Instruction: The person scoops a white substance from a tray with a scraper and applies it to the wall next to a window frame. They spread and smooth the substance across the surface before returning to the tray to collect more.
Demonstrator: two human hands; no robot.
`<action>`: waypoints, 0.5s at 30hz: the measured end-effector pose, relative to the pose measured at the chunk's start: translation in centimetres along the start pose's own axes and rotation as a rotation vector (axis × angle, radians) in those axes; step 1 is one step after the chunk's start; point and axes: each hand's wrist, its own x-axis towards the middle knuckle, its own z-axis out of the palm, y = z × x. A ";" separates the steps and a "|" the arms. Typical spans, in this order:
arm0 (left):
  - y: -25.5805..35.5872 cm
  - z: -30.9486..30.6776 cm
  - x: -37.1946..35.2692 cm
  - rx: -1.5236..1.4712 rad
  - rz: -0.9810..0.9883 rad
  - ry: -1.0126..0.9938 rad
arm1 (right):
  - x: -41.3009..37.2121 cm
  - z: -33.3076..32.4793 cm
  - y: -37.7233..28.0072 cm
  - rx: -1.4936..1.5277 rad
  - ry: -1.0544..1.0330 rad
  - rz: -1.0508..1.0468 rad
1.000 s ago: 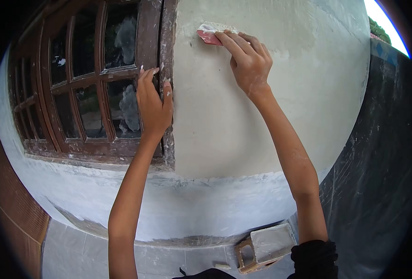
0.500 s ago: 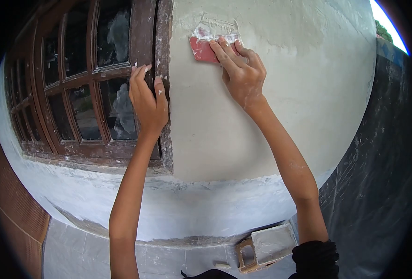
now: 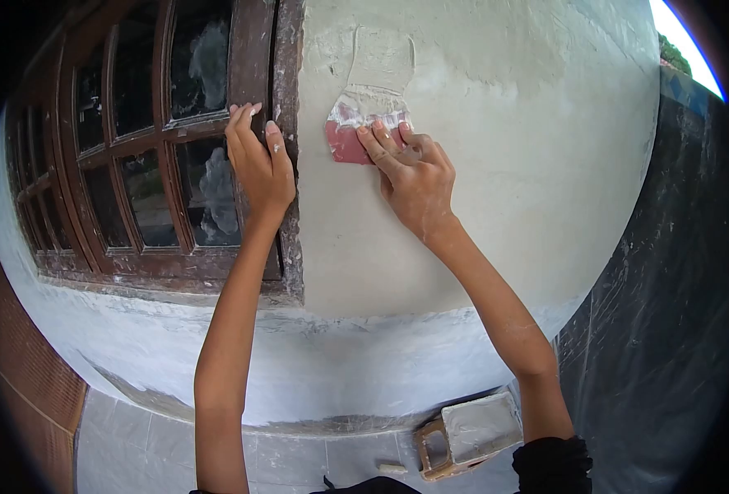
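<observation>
My right hand (image 3: 420, 183) presses a red putty scraper (image 3: 345, 143) flat on the plastered wall (image 3: 373, 239), fingers on its face and the thumb side partly hidden. Whitish putty (image 3: 373, 100) is piled along the scraper's upper edge. Directly above lies a fresh smoothed strip (image 3: 383, 59) with raised side ridges. To the left, my left hand (image 3: 262, 169) rests against the brown wooden window frame (image 3: 253, 78); its fingers are stretched and the thumb is apart, with nothing held. Bits of white putty stick to the fingertips.
Smudged glass panes (image 3: 144, 193) fill the window at left. On the tiled floor (image 3: 290, 461) below, a tray of putty (image 3: 484, 428) rests on a wooden stool (image 3: 432, 453), near a small pale piece (image 3: 392, 468). A dark sheet (image 3: 644, 329) hangs at right.
My right hand has drawn the scraper down the wall and slightly left, leaving a longer strip of putty above it. My left hand stays at the window frame, shifted slightly in view.
</observation>
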 end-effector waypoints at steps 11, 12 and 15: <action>0.7 -1.4 0.2 0.078 0.013 -0.150 | 4.4 -6.8 1.5 0.601 0.182 0.626; 0.8 -1.2 0.1 0.078 0.015 -0.152 | 5.4 -6.0 2.4 0.706 0.229 0.694; 1.0 -0.7 0.2 0.097 0.029 -0.112 | 8.2 -3.6 3.5 0.748 0.258 0.731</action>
